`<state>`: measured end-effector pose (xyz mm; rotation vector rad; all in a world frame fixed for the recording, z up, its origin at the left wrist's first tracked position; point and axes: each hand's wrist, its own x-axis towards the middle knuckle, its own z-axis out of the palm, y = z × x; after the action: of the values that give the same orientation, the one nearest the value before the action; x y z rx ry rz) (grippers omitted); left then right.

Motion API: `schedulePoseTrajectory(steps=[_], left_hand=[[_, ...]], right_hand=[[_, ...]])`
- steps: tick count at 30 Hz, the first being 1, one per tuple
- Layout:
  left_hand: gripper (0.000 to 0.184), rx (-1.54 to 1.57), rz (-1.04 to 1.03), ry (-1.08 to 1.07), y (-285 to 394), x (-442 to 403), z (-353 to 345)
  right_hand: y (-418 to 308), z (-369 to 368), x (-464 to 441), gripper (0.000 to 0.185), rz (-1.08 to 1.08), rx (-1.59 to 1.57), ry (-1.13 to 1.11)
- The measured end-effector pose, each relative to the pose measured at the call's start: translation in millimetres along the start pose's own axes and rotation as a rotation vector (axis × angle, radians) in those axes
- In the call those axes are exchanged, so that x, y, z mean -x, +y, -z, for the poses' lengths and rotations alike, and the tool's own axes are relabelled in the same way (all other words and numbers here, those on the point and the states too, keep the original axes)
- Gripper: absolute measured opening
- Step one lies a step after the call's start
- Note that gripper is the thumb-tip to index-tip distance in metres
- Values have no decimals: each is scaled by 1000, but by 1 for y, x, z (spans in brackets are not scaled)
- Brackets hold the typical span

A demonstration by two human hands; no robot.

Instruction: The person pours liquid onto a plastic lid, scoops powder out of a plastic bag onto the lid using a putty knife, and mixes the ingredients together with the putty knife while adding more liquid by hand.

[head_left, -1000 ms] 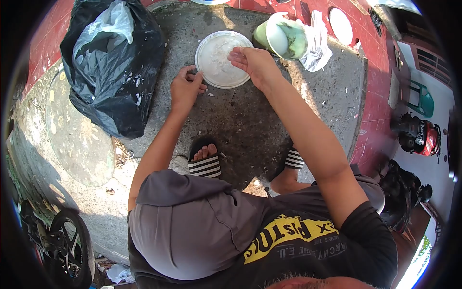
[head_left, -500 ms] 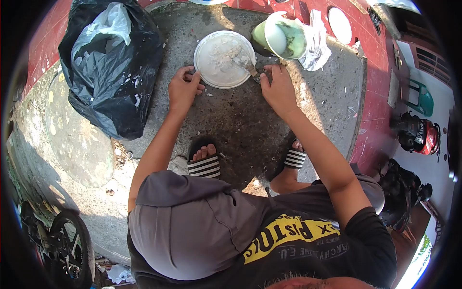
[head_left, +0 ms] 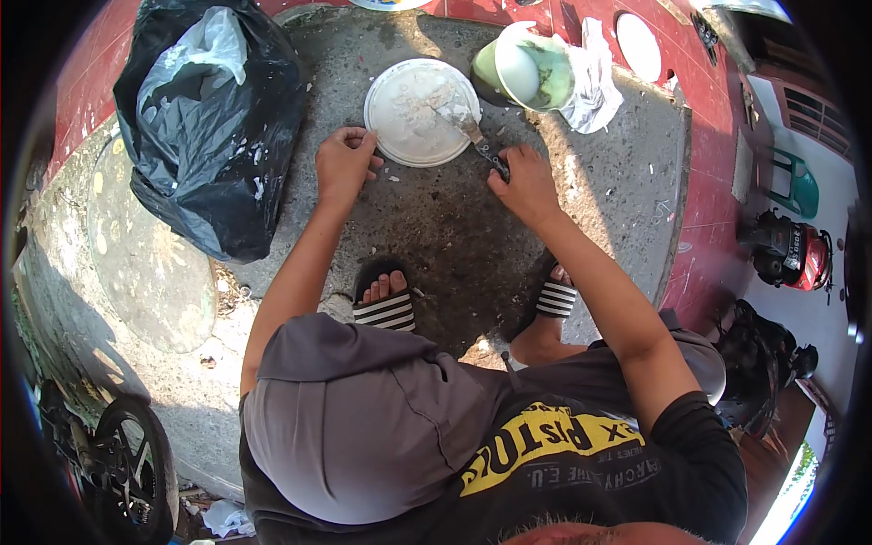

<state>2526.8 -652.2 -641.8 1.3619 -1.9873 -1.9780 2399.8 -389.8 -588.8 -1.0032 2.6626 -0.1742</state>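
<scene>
A round white lid (head_left: 413, 141) with pale paste on it lies on the concrete between my hands. A scraper (head_left: 461, 118) rests with its blade in the paste, its dark handle pointing down to the right. The fingers of my right hand (head_left: 527, 184) close around the end of that handle. At the lid's left edge is my left hand (head_left: 345, 168), its fingers curled but apart, with nothing visible in it. A green-stained bucket (head_left: 490, 77) with white inside stands just beyond the lid to the right.
A black plastic bag (head_left: 213, 154) with a white bag inside sits at the left. Beside the bucket lies a crumpled white sheet (head_left: 595, 86). A white disc (head_left: 639, 45) is on the red tiles. My sandalled feet are below the lid.
My right hand has moved back from over the lid to its lower right and taken hold of the scraper's handle. My left hand has barely shifted.
</scene>
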Motion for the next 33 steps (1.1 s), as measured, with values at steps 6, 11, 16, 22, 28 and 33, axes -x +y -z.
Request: schedulePoseTrajectory(steps=[6,11,16,22,28,33], left_hand=[[31,19,14,-4,1,-1,-1],[26,72,21,6,-3,-3,-2],[25,52,21,15,-1,-2,-2],[25,58,3,8,-5,-4,-2],[24,53,7,29,-4,-4,-3],[23,59,-3,29,-2,-4,-4]], right_hand=[[-20,41,-8,38,-170,-416,-184],[-40,71,-10,41,-101,-323,-228],[-48,53,-3,49,78,-108,-135],[-48,41,-1,53,159,194,-91],[-52,58,-7,48,231,167,10],[-51,55,-4,45,277,190,38]])
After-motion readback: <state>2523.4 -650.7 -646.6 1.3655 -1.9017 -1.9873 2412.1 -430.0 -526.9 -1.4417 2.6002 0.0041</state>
